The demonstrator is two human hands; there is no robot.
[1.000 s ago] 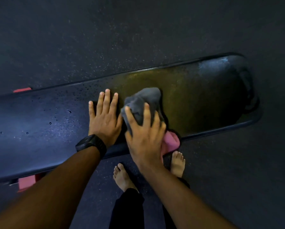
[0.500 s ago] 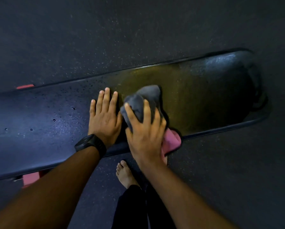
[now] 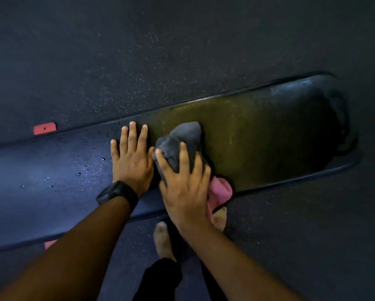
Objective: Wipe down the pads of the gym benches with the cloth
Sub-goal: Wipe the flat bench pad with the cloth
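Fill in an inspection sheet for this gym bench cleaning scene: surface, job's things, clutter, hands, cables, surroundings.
Surface: bench pad, dark and glossy, with droplets on its left part.
Job's things: grey cloth, bunched, on the middle of the pad; pink fabric shows under the palm at the near edge.
Clutter: nothing seen.
Hands: left hand lies flat on the pad, fingers straight, beside the cloth; right hand holds the cloth against the pad.
Cables: nothing seen.
Surroundings: speckled floor; pink frame part behind the pad; bare foot below it; black watch on the left wrist.
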